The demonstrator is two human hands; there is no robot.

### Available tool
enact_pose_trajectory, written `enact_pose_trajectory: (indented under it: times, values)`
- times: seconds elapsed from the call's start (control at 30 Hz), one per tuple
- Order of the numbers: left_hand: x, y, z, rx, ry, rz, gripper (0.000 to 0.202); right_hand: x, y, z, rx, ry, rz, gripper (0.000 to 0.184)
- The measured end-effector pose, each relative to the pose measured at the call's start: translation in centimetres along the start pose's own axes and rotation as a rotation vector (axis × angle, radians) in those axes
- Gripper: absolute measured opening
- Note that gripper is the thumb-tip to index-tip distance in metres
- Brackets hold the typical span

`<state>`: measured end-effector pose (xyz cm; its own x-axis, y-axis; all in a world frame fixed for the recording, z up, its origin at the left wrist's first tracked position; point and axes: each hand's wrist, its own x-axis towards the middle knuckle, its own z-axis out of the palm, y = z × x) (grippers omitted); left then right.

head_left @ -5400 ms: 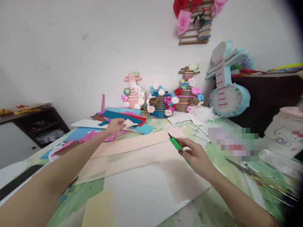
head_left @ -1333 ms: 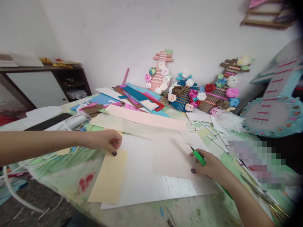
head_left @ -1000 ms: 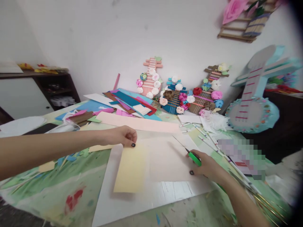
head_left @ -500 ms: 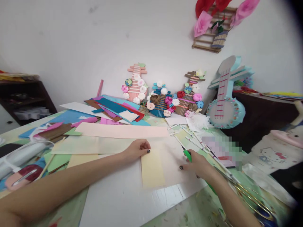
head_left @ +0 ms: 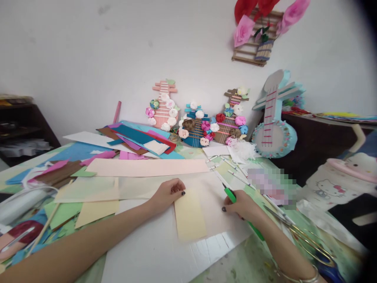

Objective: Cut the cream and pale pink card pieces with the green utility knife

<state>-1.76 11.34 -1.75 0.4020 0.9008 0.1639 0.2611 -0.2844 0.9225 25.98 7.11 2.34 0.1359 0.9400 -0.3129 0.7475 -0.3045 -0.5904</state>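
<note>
A pale yellow paper rectangle lies on the white board. My left hand is at the paper's upper left corner, fingers curled and thumb tip close to the index finger, pinching its edge. To the right, my right hand grips a green-handled craft knife. The knife's thin blade points up and away to the left, clear of the yellow paper, and the handle's end shows below the wrist. A translucent pale sheet runs behind my left hand.
A long pale pink strip and piled coloured sheets lie farther back. Gold-handled scissors and several thin white sticks are at right. Decorated paper instruments stand along the wall. A white cup is far right.
The view has shifted slightly. My right hand has drawn its fingers in around the craft knife. My left hand stays at the yellow paper's corner, its fingers a little less curled.
</note>
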Motion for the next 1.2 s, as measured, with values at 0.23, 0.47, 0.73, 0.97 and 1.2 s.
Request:
enact_pose_trajectory:
  times: [0.23, 0.47, 0.73, 0.97, 1.2]
  values:
    - [0.4, -0.3, -0.7, -0.021, 0.068, -0.005, 0.022, 0.3, 0.2, 0.1, -0.056, 0.018, -0.06, 0.013]
    - [0.0, -0.3, -0.7, 0.052, 0.039, -0.014, 0.021, 0.4, 0.3, -0.2, -0.093, -0.025, -0.086, 0.013]
    - [-0.6, 0.5, -1.2, 0.192, -0.091, 0.059, 0.021, 0.2, 0.1, -0.4, -0.123, -0.058, -0.088, 0.016]
    - [-3.5, 3.9, -1.6, 0.57, -0.48, 0.537, 0.034, 0.1, 0.0, -0.7, -0.22, 0.011, -0.041, 0.028]
    - [-9.7, 4.1, -2.0, 0.938, -0.313, 0.621, 0.021, -1.2, -1.8, 0.2, -0.332, 0.157, -0.02, 0.042]
